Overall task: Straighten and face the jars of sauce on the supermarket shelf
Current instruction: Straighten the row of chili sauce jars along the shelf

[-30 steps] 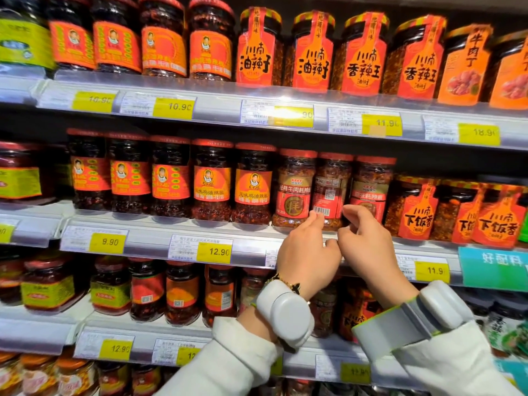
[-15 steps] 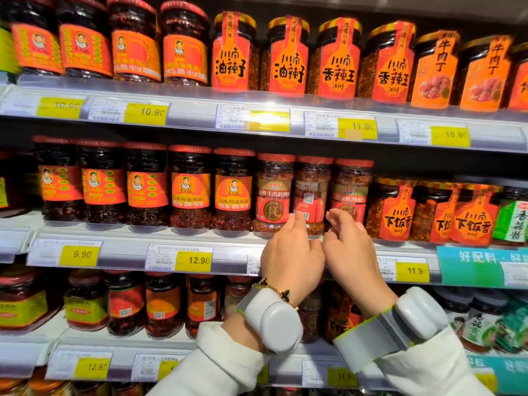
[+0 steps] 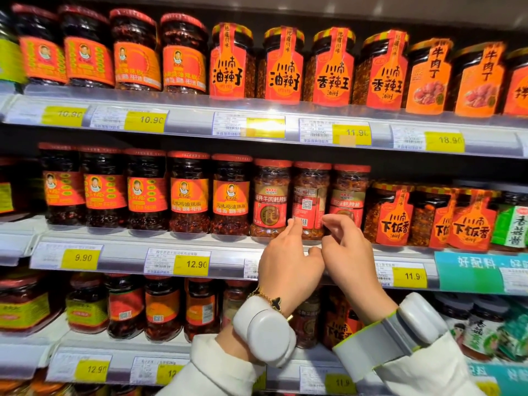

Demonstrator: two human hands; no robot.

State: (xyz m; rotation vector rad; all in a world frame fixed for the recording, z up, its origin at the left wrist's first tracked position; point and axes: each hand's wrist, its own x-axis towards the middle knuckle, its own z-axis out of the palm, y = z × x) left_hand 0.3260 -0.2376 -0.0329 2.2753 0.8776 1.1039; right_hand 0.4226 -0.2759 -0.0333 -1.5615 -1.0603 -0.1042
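Red-lidded jar (image 3: 310, 195), barcode side outward, label backward

Along the top shelf edge (image 3: 194, 117) in front of you run yellow price tags: 10.90 (image 3: 63, 114), another 10.90 (image 3: 145, 120), a glared one you cannot read (image 3: 265, 127), 11.90 (image 3: 352, 134) and 18.90 (image 3: 444, 141). The middle rail (image 3: 125, 254) carries 9.90 (image 3: 81, 258), 12.90 (image 3: 192, 264) and 11.9 (image 3: 409, 277), and just right of that last tag sits a teal sign (image 3: 468, 271) with white characters. On the bottom rail (image 3: 34, 364) you can read 12.90 (image 3: 91, 369); the tags further right are partly hidden. At the far right, below the teal sign, lie green packets (image 3: 514, 332), blurred.
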